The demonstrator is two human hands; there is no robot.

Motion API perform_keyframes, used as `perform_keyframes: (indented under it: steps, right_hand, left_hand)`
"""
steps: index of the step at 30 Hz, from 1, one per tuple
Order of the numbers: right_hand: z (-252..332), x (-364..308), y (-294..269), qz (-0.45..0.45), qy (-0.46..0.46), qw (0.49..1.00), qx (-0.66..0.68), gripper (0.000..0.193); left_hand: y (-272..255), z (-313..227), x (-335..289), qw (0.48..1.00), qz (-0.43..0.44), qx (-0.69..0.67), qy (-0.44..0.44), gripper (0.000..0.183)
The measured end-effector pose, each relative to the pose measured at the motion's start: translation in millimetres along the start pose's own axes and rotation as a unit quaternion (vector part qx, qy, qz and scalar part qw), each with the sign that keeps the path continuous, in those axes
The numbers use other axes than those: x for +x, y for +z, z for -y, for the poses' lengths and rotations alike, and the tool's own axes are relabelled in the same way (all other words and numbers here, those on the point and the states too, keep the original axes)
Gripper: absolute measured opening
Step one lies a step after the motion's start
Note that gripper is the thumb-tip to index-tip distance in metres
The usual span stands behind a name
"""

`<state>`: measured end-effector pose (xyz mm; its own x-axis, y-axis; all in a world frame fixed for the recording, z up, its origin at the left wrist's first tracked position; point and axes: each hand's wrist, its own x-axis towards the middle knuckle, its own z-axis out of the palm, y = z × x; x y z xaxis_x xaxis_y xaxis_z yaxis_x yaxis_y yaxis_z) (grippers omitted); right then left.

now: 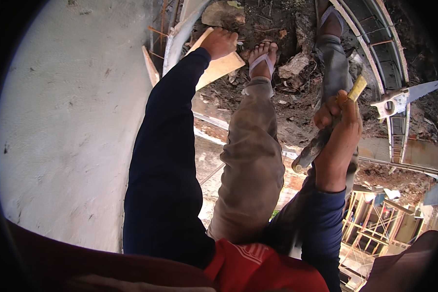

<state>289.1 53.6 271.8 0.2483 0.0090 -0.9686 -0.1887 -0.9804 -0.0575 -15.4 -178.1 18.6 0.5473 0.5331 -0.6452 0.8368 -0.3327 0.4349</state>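
My left hand (pixel 220 43) is closed over the upper edge of a pale wooden board (pixel 219 70), beside the plastered wall on the left. The board slants above the dirt near my sandalled foot (pixel 263 57). In my right hand (pixel 339 129), fingers wrapped round it, is a worn dark tool (pixel 310 152) with a pale round end at the lower left. A flat yellow piece (pixel 358 87) sticks out above the thumb. Whether it belongs to the same tool I cannot tell, as my fingers cover the middle. Both hands are apart.
A handsaw (pixel 406 99) lies across a curved frame of pale strips and rods (pixel 382 44) on the right. Stones (pixel 294 64) and rubble cover the dirt. A grey plastered wall (pixel 73 121) fills the left. Far below at the lower right stands timber scaffolding (pixel 374 224).
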Motion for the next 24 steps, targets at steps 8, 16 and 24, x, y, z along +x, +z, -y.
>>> perform_keyframes:
  steps: [8, 16, 24]
  right_hand:
    - [21, -4, 13, 0.030, -0.033, 0.998, -0.044, 0.019]
    - [90, -19, 18, 0.108, -0.102, 0.989, 0.017, 0.015]
    - [135, -40, 8, 0.037, -0.198, 0.979, 0.027, 0.031]
  left_hand:
    - [-43, -46, -107, 0.921, -0.034, -0.148, -0.358, 0.029]
    - [-31, -169, -205, 0.744, -0.089, -0.295, -0.593, 0.025]
    - [5, -121, -192, 0.571, -0.097, -0.470, -0.666, 0.027]
